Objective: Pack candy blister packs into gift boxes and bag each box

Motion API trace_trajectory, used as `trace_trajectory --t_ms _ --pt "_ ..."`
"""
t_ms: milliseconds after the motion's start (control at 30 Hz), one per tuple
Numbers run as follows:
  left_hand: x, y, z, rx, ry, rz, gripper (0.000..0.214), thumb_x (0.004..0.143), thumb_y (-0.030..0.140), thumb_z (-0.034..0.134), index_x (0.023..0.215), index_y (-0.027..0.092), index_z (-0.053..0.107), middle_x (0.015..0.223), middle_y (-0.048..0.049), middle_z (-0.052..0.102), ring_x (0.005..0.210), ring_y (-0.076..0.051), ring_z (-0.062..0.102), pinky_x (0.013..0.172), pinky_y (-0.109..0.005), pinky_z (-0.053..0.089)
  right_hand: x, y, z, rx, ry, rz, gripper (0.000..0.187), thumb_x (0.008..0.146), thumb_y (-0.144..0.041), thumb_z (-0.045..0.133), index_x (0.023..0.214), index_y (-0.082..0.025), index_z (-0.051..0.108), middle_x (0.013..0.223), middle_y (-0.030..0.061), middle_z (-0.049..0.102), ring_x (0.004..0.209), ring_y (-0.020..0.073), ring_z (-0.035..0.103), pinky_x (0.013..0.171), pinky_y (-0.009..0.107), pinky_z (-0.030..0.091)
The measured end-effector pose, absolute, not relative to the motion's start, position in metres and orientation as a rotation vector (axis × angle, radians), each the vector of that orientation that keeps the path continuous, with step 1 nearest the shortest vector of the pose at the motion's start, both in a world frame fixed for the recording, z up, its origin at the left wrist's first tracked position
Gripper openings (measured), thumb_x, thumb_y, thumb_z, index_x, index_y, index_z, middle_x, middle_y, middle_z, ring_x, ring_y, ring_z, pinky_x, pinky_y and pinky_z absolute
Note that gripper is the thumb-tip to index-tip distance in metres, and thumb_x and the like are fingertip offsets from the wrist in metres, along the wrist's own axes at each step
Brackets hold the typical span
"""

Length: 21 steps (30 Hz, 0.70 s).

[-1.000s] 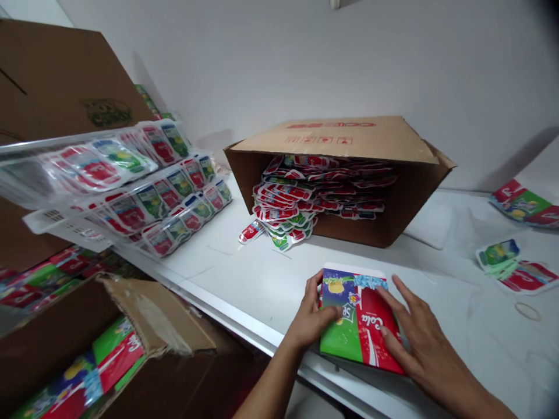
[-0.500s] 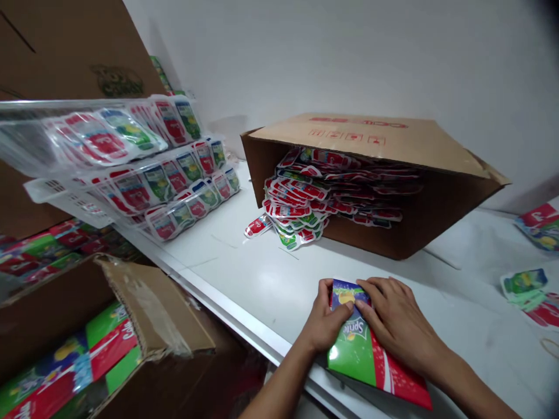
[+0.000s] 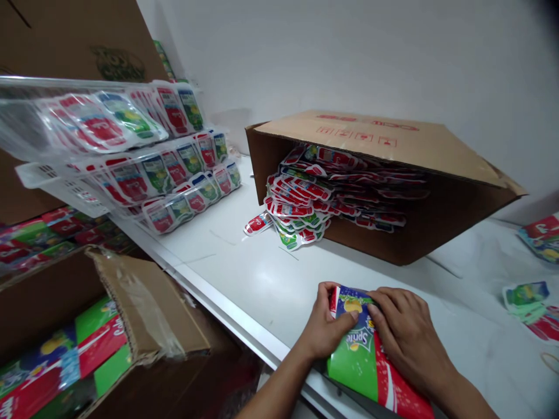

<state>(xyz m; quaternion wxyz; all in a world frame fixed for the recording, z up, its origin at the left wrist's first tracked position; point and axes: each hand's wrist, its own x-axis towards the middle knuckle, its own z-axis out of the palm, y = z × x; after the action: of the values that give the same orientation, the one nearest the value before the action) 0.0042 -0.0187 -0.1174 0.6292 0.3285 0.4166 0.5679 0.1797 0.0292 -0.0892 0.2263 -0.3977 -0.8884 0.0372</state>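
A small printed carton [image 3: 356, 364] in blue, green and red, marked "Sprite", lies near the white table's front edge. My left hand [image 3: 327, 326] grips its upper left corner, thumb on the printed face and fingers bent over the edge. At the upper right, my right hand [image 3: 410, 331] wraps the carton's far edge, its thumb close to the blue part. The fingertips behind the far edge are hidden. Beyond the hands, a large cardboard box [image 3: 375, 134] lies on its side with stacks of bottle-shaped packets [image 3: 301, 203] in it, some spilling from its mouth.
Clear tiered trays [image 3: 61, 183] of similar packets stand at the left. Below them, an open cardboard box [image 3: 148, 314] holds printed cartons [image 3: 65, 355]. Loose packets [image 3: 526, 297] lie on the white table [image 3: 236, 279] at the right. A wall stands behind.
Both hands and the carton sit slightly lower and further right in the view. A strip of red side now shows at the carton's upper left corner. The camera view has shifted a little.
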Motion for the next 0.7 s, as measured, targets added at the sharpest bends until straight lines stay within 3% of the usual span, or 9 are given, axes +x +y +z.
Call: trace_trajectory --t_ms 167,300,400,533,700 --pt "0.003 -0.015 -0.117 0.75 0.97 1.286 0.055 0.072 0.037 0.077 0.107 0.022 0.037 0.094 -0.0007 0.056 0.08 -0.015 0.056 0.073 -0.029 0.048 0.175 0.037 -0.082 -1.125 -2.548 0.17 0.024 0.096 -0.03 0.042 0.109 -0.023 0.061 0.104 0.0082 0.063 0.099 0.0259 0.054 0.09 0.047 0.038" --pt "0.001 0.0 -0.109 0.92 1.16 1.265 0.037 0.08 0.045 0.068 0.1 0.019 0.052 0.092 -0.0019 0.059 0.084 -0.016 0.056 0.076 -0.027 0.045 0.172 0.041 -0.079 -1.096 -2.582 0.227 0.023 0.096 -0.031 0.042 0.103 -0.025 0.064 0.099 0.0063 0.065 0.096 0.0244 0.058 0.092 0.048 0.039" --pt "0.001 0.009 -0.105 0.945 1.164 1.157 0.037 0.08 0.05 0.065 0.096 0.017 0.061 0.081 -0.0012 0.061 0.074 -0.015 0.056 0.069 -0.026 0.045 0.182 0.036 -0.087 -1.157 -2.373 0.338 0.025 0.097 -0.033 0.042 0.112 -0.024 0.06 0.11 0.0075 0.065 0.106 0.0248 0.057 0.097 0.047 0.04" --pt "0.001 0.011 -0.105 0.826 1.118 1.119 0.042 0.078 0.054 0.067 0.097 0.018 0.06 0.073 0.0005 0.063 0.06 -0.013 0.056 0.059 -0.024 0.044 0.202 0.025 -0.103 -1.412 -1.975 0.529 0.03 0.096 -0.039 0.044 0.119 -0.026 0.059 0.127 0.0075 0.059 0.118 0.0248 0.054 0.097 0.043 0.047" --pt "0.002 0.009 -0.103 0.814 1.099 1.113 0.041 0.079 0.053 0.068 0.098 0.018 0.059 0.074 -0.0001 0.065 0.06 -0.013 0.057 0.059 -0.023 0.045 0.206 0.021 -0.111 -1.37 -1.829 0.696 0.026 0.095 -0.04 0.048 0.108 -0.027 0.067 0.115 0.0058 0.066 0.115 0.0239 0.057 0.102 0.044 0.044"
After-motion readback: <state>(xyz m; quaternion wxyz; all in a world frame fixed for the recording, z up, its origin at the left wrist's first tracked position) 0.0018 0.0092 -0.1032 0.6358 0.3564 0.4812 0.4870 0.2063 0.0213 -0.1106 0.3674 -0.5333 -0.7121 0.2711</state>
